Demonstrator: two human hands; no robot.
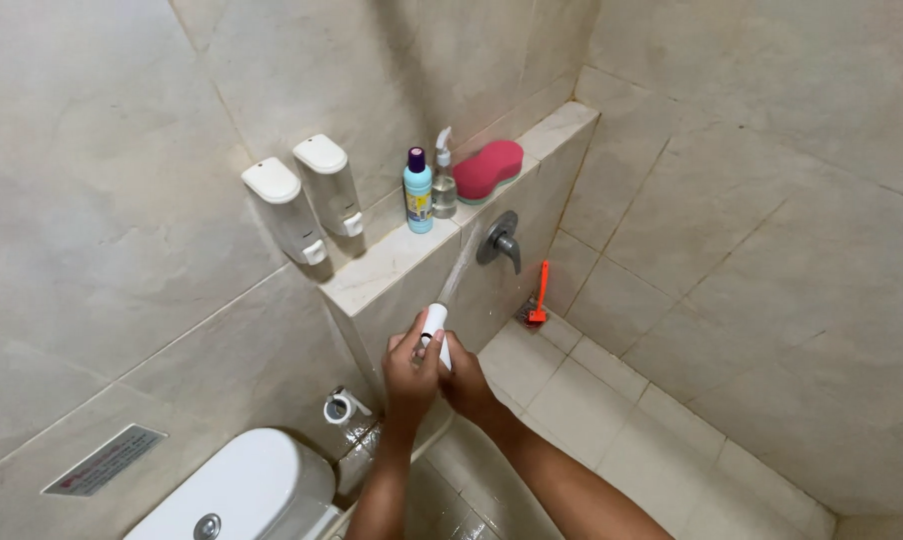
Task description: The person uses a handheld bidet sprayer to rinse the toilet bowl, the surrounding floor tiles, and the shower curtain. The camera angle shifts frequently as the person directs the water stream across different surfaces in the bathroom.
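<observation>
1. Both hands close round the small white plastic spray head (435, 325), held upright just in front of the tiled ledge (392, 262); the left hand (412, 372) wraps its stem, the right hand (464, 378) cups it from behind.
2. Its thin jet of water (462, 262) angles up toward the chrome wall valve (500, 240) above the hands; I judge a firm two-handed grip best for steadying the aim.
3. Keep the spray low and away from the blue bottle (418, 192) and pink sponge (489, 169) above; sweep slowly.
</observation>
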